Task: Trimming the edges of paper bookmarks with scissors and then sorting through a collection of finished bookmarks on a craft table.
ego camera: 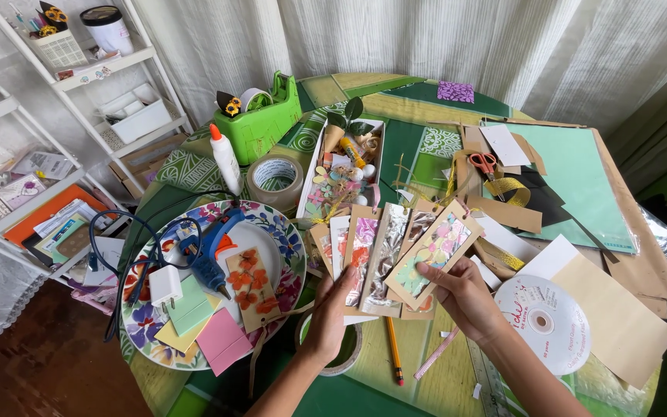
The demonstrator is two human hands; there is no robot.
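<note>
My left hand [329,315] and my right hand [465,293] hold up a fan of several decorated cardboard bookmarks [395,251] over a round table. The right hand pinches the rightmost bookmark [435,249], a brown frame with pastel flower shapes. The left hand supports the lower left of the fan from below. Under the left wrist a tape roll [347,355] lies flat. A pencil [394,350] lies between my forearms.
A floral plate [275,224] at the left carries a blue glue gun [208,255], a white plug, coloured paper squares and a flower bookmark. Behind stand a glue bottle [225,158], green tape dispenser [260,123], tape roll [275,179], white tray of trinkets [308,181], scissors [485,164], paper sheets. White shelves stand left.
</note>
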